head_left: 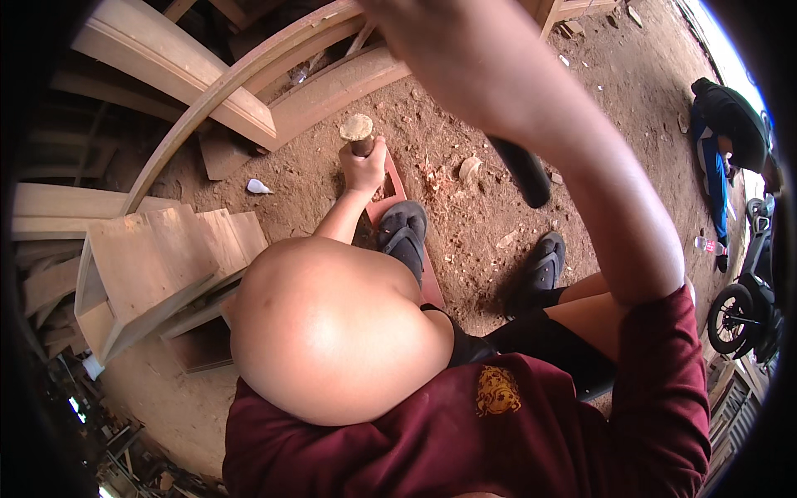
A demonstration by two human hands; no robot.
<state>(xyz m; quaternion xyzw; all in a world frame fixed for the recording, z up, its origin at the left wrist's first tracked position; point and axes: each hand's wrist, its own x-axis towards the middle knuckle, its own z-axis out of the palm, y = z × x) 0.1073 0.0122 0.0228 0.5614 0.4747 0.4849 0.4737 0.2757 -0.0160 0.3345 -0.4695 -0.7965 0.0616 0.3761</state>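
Note:
My left hand (365,168) is closed round the upright wooden handle of what looks like a chisel (357,129); its pale top is flattened and frayed. The blade is hidden below the fist. Beneath it a reddish wooden board (431,286) lies on the ground, with my left foot in a dark flip-flop (404,222) on it. Raised close to the camera, my right hand (452,50) is cut off by the top edge and slightly blurred. A black-handled tool (523,174) sticks out below that hand; its head does not show.
At the left stand wooden frames (178,70), a curved wooden strip (212,95) and a box-like wooden piece (162,266). Wood shavings (440,178) litter the dirt floor. A person (730,137) and a motorbike (747,290) are at the far right.

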